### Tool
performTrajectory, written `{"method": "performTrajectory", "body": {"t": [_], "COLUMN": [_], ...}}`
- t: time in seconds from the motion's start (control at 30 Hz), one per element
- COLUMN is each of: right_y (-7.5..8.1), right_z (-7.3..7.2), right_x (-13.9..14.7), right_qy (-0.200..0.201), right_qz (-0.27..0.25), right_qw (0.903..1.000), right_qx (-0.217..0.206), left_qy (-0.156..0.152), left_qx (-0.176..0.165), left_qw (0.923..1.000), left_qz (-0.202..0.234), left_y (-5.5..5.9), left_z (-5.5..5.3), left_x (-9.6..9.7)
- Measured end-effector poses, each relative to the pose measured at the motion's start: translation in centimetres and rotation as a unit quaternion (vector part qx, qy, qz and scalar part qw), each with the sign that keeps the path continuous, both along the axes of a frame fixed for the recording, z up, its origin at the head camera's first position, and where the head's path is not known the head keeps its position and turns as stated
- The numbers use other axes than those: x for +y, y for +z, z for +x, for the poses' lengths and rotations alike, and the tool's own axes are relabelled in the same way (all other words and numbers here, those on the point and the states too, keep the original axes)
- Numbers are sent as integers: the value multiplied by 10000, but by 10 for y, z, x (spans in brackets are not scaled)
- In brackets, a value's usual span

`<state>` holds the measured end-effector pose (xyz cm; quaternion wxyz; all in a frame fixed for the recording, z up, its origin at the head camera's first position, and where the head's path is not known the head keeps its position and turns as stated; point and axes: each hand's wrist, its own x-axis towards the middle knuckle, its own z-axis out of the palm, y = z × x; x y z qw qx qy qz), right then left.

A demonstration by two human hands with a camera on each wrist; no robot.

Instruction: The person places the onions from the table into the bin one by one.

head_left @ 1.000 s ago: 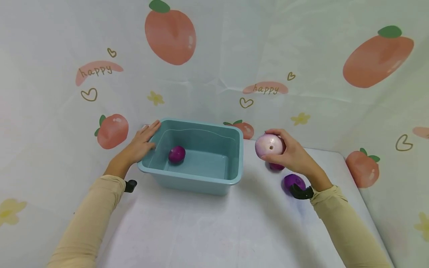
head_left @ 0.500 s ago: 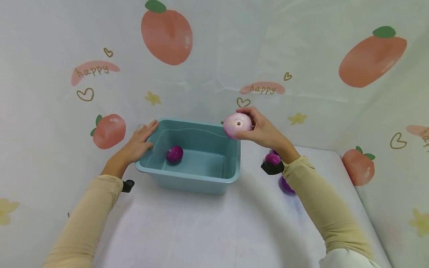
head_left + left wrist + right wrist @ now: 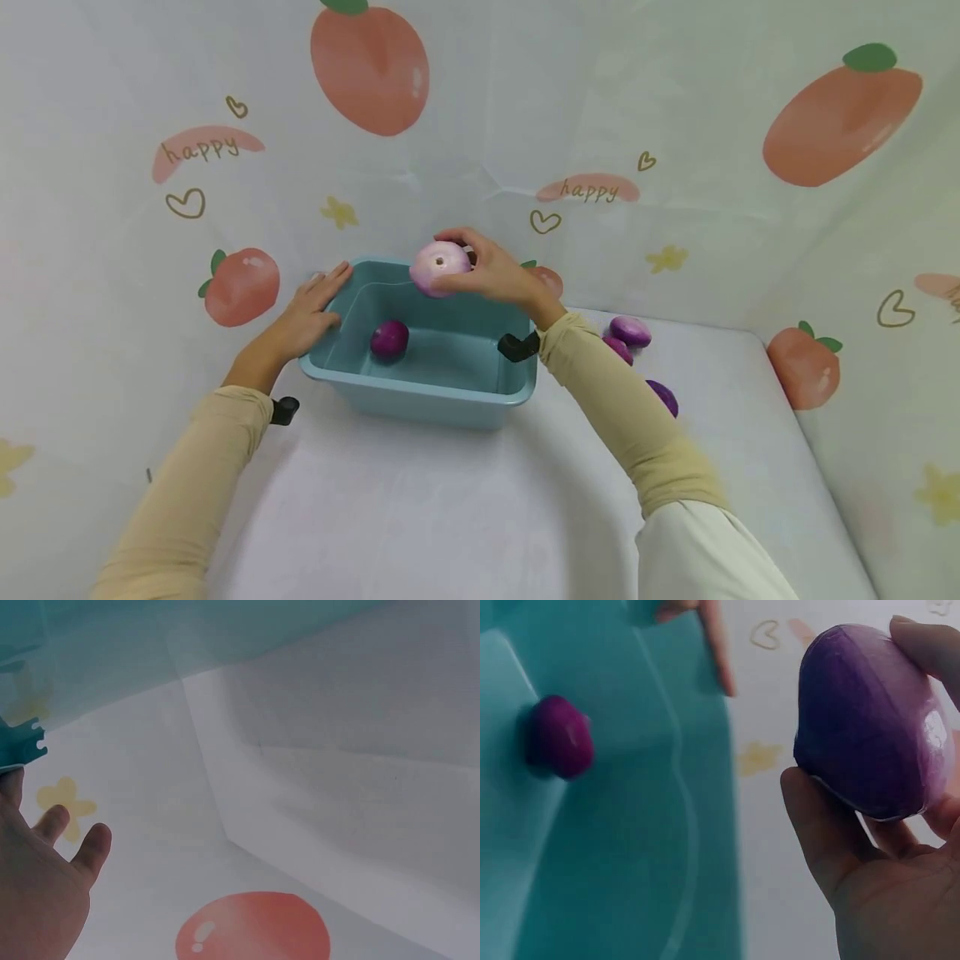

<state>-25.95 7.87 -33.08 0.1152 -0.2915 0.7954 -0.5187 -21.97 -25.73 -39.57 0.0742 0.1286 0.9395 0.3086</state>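
My right hand (image 3: 491,271) grips a glossy purple onion (image 3: 439,268) between thumb and fingers, its pale end with a small dark hole facing the head view. It is held up over the back rim of a teal plastic bin (image 3: 420,392). In the right wrist view the onion (image 3: 870,724) looks a deeper purple, with fingertips on its sides. My left hand (image 3: 303,317) rests on the bin's left rim with fingers extended; the left wrist view shows the hand (image 3: 45,877) under the rim's edge. A magenta round piece (image 3: 389,340) lies inside the bin at the left.
On the white table (image 3: 420,500), right of the bin, lie a purple-and-pale oval piece (image 3: 630,332), a magenta piece (image 3: 618,350) and a dark purple piece (image 3: 663,398) partly behind my right sleeve. A fruit-printed white sheet (image 3: 450,100) hangs close behind the bin.
My right hand has carried the onion leftward and up, from beside the bin to over its back rim. The pieces at the right are more uncovered. My left hand stays on the rim.
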Motion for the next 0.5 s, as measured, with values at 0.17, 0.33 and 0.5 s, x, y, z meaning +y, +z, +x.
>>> {"method": "performTrajectory", "body": {"t": [0.17,0.33,0.5], "right_y": [-21,-42,-53], "right_z": [-7,-10,-13], "right_x": [-33,-52,-68], "right_qy": [153,250,482], "right_qz": [140,220,412], "right_qw": [9995,9989,9969], "right_qx": [-222,-323,-465], "left_qy": [23,5,39], "left_qx": [53,96,124], "left_qw": [10000,9999,9999], "left_qz": [54,73,25], "left_y": [0,-1,-2], "left_z": [-1,-2,-2], "left_x": [-2,0,-1]}}
